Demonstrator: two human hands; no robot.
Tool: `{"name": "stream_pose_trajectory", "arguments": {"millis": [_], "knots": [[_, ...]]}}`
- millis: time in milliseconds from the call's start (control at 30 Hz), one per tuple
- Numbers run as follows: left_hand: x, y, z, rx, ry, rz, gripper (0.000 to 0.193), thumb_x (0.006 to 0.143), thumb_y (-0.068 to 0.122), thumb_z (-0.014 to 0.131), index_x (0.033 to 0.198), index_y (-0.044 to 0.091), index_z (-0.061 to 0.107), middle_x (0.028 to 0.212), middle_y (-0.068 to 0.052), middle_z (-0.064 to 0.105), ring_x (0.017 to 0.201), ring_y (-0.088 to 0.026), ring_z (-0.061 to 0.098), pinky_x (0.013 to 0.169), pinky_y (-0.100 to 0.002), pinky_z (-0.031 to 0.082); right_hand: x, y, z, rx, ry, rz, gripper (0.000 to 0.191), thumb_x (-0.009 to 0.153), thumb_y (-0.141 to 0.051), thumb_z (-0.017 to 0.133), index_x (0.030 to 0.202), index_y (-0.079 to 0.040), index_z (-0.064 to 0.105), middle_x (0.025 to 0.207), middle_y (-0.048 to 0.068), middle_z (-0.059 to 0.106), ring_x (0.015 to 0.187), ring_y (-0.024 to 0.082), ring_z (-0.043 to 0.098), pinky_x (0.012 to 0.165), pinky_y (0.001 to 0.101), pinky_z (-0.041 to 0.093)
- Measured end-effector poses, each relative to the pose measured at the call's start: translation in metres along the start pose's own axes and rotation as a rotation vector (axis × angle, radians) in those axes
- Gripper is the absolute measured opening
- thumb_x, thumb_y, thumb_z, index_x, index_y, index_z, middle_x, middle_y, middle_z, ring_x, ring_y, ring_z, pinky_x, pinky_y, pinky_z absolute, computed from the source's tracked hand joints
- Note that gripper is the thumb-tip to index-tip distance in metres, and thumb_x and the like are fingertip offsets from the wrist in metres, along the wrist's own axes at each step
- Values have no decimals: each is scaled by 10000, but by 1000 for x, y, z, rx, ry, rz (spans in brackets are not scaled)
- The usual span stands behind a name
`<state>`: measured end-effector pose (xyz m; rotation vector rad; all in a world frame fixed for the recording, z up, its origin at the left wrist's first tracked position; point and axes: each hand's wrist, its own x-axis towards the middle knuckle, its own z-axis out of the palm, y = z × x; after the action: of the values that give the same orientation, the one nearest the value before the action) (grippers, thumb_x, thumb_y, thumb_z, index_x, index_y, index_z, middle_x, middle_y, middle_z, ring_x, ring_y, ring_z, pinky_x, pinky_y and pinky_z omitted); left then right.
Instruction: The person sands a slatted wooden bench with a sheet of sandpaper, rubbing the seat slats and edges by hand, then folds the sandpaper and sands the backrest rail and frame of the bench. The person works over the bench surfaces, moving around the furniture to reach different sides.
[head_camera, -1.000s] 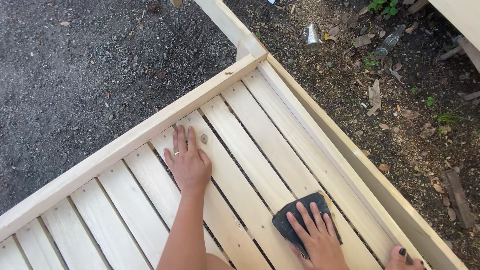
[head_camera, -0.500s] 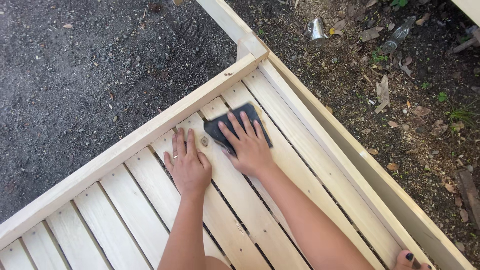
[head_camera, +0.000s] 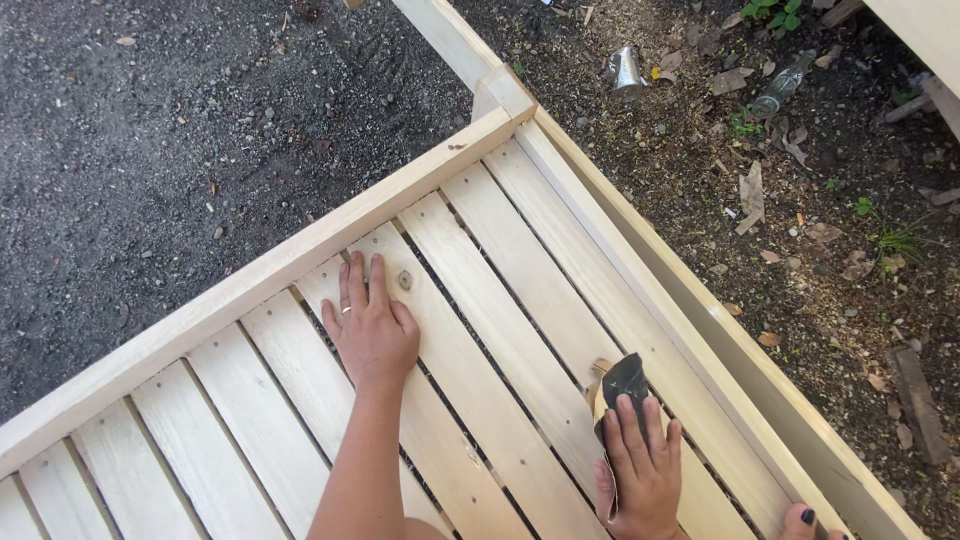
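Observation:
A pale wooden slatted frame (head_camera: 520, 290) lies on the ground and fills the lower middle of the head view. My left hand (head_camera: 370, 328) lies flat on a slat near the frame's top rail, fingers together, beside a dark knot (head_camera: 404, 281). My right hand (head_camera: 640, 470) presses a dark sheet of sandpaper (head_camera: 620, 383) onto a slat near the frame's right rail. The sheet's front corner curls up and shows its tan back.
Dark gravel (head_camera: 150, 150) lies left of the frame. Dirt with dry leaves and wood scraps (head_camera: 800, 220) lies to the right, with a crushed metal can (head_camera: 627, 70) and a clear bottle (head_camera: 780, 88) at the top. A toe with dark polish (head_camera: 805, 520) shows at the bottom edge.
My right hand slid the sandpaper up the slats to beside my left hand, then back down toward me. My left hand stayed in place.

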<state>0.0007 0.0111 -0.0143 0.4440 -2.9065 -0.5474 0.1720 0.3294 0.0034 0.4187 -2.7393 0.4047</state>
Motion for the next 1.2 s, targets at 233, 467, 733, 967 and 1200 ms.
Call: {"name": "stream_pose_trajectory", "arguments": {"millis": [233, 467, 733, 967, 1200], "knots": [[-1, 7, -9, -27, -6, -6, 617, 906, 183, 481, 1522, 184, 458, 1642, -49, 367, 1530, -211, 298, 1213, -572, 161, 49, 7, 10, -175, -96, 177, 756, 773, -230, 630, 1500, -288, 431, 1625, 275, 240, 1501, 548, 177, 1173, 655, 153], [-5, 10, -8, -9, -13, -12, 631, 903, 183, 485, 1533, 186, 456, 1639, -62, 366, 1528, -227, 297, 1206, -588, 166, 124, 11, 34, -80, -352, 131, 868, 731, -391, 723, 1531, -319, 393, 1623, 272, 196, 1469, 563, 173, 1158, 660, 178], [-9, 13, -12, 28, -31, -17, 624, 893, 197, 475, 1516, 193, 457, 1635, -57, 360, 1531, -204, 290, 1203, -569, 170, 278, -12, 111, -58, -330, 79, 736, 892, -630, 605, 1542, -340, 421, 1627, 266, 225, 1487, 531, 165, 1177, 641, 156], [-1, 6, -7, 2, -18, -31, 625, 902, 223, 466, 1526, 217, 442, 1640, -30, 351, 1530, -182, 273, 1214, -558, 159, 160, 7, 59, 18, -352, -19, 633, 919, -496, 616, 1516, -342, 473, 1638, 247, 250, 1490, 509, 205, 1179, 621, 184], [4, 3, -6, 6, -23, -34, 633, 898, 228, 462, 1531, 217, 441, 1649, -20, 337, 1532, -179, 260, 1213, -554, 154, 149, 50, -3, 1101, 199, 967, 567, 1089, -469, 481, 1292, 41, 622, 1086, 142, 739, 977, 339, 687, 814, 546, 493]]}}
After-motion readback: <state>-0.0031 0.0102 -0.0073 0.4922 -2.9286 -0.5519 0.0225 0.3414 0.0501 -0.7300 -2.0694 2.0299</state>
